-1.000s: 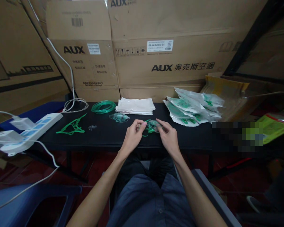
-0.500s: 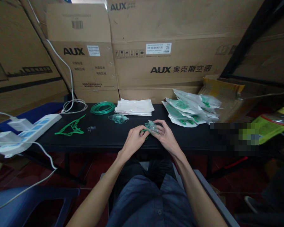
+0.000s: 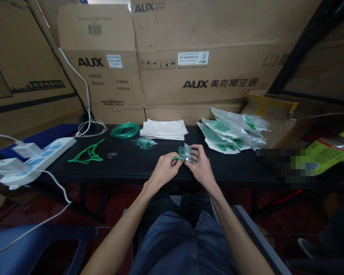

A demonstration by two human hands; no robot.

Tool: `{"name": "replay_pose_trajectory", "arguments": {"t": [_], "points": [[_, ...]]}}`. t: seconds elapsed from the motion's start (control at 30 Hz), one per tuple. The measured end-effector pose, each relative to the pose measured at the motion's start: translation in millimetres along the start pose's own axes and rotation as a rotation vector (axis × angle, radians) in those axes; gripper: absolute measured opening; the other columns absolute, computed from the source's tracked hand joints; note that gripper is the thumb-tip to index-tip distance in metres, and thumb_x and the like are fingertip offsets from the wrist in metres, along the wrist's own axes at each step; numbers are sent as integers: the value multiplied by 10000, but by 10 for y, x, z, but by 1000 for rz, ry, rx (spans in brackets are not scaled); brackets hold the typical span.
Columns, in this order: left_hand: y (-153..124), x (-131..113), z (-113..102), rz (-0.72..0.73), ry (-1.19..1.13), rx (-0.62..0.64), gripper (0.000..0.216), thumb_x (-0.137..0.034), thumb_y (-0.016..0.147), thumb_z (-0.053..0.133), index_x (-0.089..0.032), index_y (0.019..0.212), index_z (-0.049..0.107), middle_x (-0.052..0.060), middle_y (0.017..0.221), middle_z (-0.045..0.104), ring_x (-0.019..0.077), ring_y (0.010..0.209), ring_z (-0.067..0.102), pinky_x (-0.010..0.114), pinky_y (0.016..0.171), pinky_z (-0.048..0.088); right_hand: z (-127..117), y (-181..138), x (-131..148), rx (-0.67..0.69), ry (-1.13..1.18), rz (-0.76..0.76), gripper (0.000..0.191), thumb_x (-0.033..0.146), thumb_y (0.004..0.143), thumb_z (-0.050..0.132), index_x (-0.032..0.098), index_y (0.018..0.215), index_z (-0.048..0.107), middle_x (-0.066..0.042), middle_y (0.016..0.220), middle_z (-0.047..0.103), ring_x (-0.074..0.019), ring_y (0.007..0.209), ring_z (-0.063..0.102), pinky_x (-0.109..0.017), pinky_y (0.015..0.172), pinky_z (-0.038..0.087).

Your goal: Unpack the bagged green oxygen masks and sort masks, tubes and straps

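Your left hand [image 3: 166, 166] pinched the green strap [image 3: 176, 158] while your right hand [image 3: 201, 163] gripped the clear mask [image 3: 185, 153] over the table [image 3: 232, 169]; light pressure seemed best, so its rim wouldn't bend.

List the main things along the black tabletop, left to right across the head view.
White power strip → loose green straps → green tubing coil → white packet stack → clear-green piece in the right hand → pile of filled packets.
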State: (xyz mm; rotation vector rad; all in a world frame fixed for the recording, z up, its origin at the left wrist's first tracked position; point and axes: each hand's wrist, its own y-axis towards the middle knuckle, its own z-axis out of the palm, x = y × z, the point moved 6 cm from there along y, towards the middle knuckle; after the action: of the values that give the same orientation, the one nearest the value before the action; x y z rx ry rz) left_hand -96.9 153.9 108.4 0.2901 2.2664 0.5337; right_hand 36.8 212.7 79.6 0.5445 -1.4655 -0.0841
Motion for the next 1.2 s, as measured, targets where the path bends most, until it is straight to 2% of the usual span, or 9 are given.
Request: {"name": "replay_pose_trajectory", "arguments": {"t": [0.17, 0.33, 0.47, 0.7, 0.83, 1.03, 1.13, 1.2], "points": [[-7, -39, -33, -10, -39, 3, 197, -240, 930, 561, -180, 763, 646, -30, 718, 608, 120, 664, 520, 230, 666, 386, -68, -4, -28, -76, -18, 11, 541, 336, 711, 810, 256, 1119, 464, -86, 1093, 698, -235, 878, 741, -360, 780, 601], [-11, 9, -29, -66, -49, -27, 188, -274, 940, 570, -183, 872, 720, -10, 794, 712, 133, 703, 587, 228, 693, 414, -48, 13, -31, -32, 27, -4, 595, 411, 693, 848, 265, 1111, 451, -64, 1052, 709, -222, 881, 743, -362, 828, 604], [-11, 34, 6, -70, -36, -18, 196, -324, 937, 600, -185, 885, 728, -4, 776, 708, 137, 680, 580, 237, 699, 409, -25, 9, 6, -1, 46, -23, 586, 430, 695, 850, 275, 1100, 455, -49, 1040, 709, -210, 894, 740, -359, 853, 606], [-30, 69, 34, -73, -19, 8, 198, -233, 934, 536, -188, 827, 697, -32, 695, 627, 115, 620, 484, 226, 652, 358, 9, -17, 30, 28, 32, -26, 595, 407, 676, 864, 270, 1106, 477, -43, 1026, 701, -209, 889, 733, -360, 865, 602], [-47, 31, 10, -74, -16, 19, 222, -246, 919, 542, -179, 744, 660, -56, 632, 526, 101, 596, 426, 218, 614, 327, -19, -8, -21, -44, 1, -18, 615, 434, 665, 865, 267, 1108, 473, -67, 1042, 698, -232, 921, 733, -379, 872, 594], [-62, -97, -81, -67, -31, 11, 269, -305, 914, 553, -174, 688, 617, -70, 583, 418, 91, 574, 385, 208, 572, 310, -152, 6, -91, -231, -94, 18, 581, 508, 708, 815, 264, 1097, 458, -111, 1043, 707, -280, 917, 741, -420, 805, 597], [-57, -163, -213, -78, -16, -26, 297, -317, 909, 533, -182, 648, 581, -61, 579, 417, 101, 580, 388, 211, 562, 318, -211, 6, -95, -301, -126, 34, 598, 525, 700, 817, 262, 1104, 462, -129, 1055, 716, -296, 909, 744, -448, 813, 592], [-40, -189, -406, -94, 9, -78, 312, -340, 908, 519, -188, 638, 564, -51, 592, 455, 111, 596, 414, 215, 568, 337, -234, 10, -100, -323, -126, 42, 619, 542, 689, 823, 263, 1105, 460, -130, 1057, 723, -297, 906, 747, -456, 822, 592]]}}
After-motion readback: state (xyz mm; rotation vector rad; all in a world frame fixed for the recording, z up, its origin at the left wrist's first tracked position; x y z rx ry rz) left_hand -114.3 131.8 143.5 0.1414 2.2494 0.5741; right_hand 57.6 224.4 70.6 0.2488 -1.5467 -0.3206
